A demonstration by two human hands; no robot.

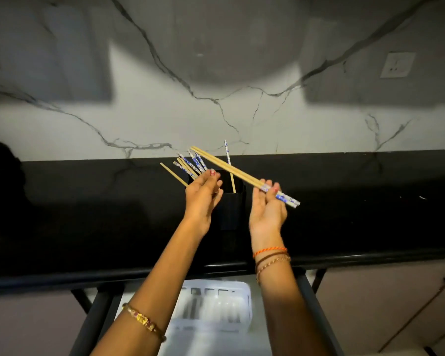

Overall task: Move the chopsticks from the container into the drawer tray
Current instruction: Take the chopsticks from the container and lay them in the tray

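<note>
Mid-transfer: right hand [267, 206] pinches 2 chopsticks [231, 172] above the container [229, 201]; left hand [203, 194] grips the bunch [188, 164] inside. Next: lower the pair into the tray [244, 291] below the tabletop [88, 227].

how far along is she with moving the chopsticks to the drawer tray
Early on. Nothing visibly done: the white drawer tray below the counter is blurred, and no chopsticks can be made out in it. In hand: the right hand pinches a pair of chopsticks lifted clear, and the left hand touches the bunch in the black container. Left: that bunch and one upright chopstick.
</note>
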